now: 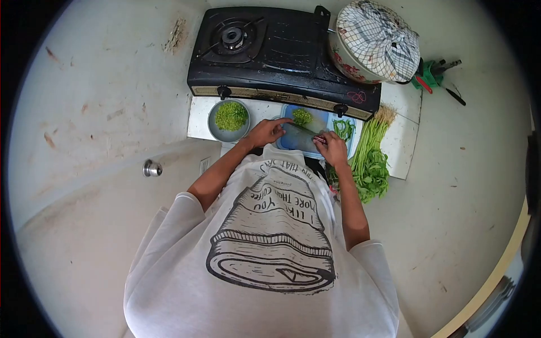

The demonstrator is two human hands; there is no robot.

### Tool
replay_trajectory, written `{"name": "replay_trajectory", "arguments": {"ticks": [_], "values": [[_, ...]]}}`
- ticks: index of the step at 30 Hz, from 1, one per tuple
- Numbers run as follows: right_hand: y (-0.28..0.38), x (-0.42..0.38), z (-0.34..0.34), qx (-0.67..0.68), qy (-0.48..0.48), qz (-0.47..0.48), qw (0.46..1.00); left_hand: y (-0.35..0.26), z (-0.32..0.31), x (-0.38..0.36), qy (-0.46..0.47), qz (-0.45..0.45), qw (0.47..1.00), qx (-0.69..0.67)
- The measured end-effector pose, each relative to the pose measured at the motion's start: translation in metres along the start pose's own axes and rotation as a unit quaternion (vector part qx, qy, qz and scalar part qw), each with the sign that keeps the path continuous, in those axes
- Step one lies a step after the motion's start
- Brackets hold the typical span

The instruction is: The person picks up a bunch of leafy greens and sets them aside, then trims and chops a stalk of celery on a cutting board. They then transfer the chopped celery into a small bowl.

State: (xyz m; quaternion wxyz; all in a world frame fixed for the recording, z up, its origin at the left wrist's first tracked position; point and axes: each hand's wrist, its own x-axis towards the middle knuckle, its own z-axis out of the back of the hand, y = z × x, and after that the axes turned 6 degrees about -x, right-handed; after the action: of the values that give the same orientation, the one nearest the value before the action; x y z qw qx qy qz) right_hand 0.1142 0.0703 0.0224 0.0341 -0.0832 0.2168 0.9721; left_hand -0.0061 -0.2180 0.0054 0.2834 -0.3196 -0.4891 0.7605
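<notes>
In the head view, my right hand point(333, 149) is wrapped round the handle of a knife point(300, 129), whose broad blade points left over a blue cutting board point(290, 142). My left hand point(266, 133) is at the board's left side, its index finger stretched to the blade's tip and the thumb apart from it. Just beyond the blade lies a small heap of chopped greens point(302, 116). Some uncut green leaves point(343, 129) are on the board's right part, near my right hand.
Left of the board stands a grey bowl point(212, 125) of chopped greens. A bundle of leafy stalks with roots point(369, 149) lies right. Behind are a black gas stove point(282, 53) and a pot point(346, 63) covered by a checked cloth point(378, 36). A green holder point(433, 74) contains knives.
</notes>
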Motion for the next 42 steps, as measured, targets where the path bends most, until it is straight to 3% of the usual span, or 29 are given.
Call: {"name": "replay_trajectory", "arguments": {"ticks": [2, 8, 18, 23, 32, 36, 42], "values": [[0.010, -0.008, -0.002, -0.012, -0.026, -0.021, 0.999, 0.000, 0.005, 0.006, 0.066, -0.004, 0.997, 0.030], [0.036, -0.030, -0.014, -0.004, -0.078, -0.112, 0.991, 0.000, 0.011, 0.026, 0.136, 0.001, 0.989, 0.055], [0.074, -0.081, -0.054, 0.101, -0.169, -0.236, 0.952, 0.012, 0.019, 0.051, 0.122, -0.015, 0.991, 0.057], [0.083, -0.115, -0.059, 0.164, -0.096, -0.298, 0.935, -0.011, 0.016, 0.070, 0.133, -0.025, 0.990, 0.036], [0.034, -0.165, -0.025, 0.180, -0.150, -0.329, 0.915, -0.062, -0.049, 0.124, 0.165, -0.108, 0.979, 0.057], [0.023, -0.181, -0.014, 0.226, -0.209, -0.376, 0.874, -0.068, -0.091, 0.153, 0.193, -0.217, 0.949, 0.119], [0.020, -0.203, -0.007, 0.249, -0.242, -0.393, 0.851, -0.060, -0.140, 0.180, 0.229, -0.241, 0.898, 0.288]]}}
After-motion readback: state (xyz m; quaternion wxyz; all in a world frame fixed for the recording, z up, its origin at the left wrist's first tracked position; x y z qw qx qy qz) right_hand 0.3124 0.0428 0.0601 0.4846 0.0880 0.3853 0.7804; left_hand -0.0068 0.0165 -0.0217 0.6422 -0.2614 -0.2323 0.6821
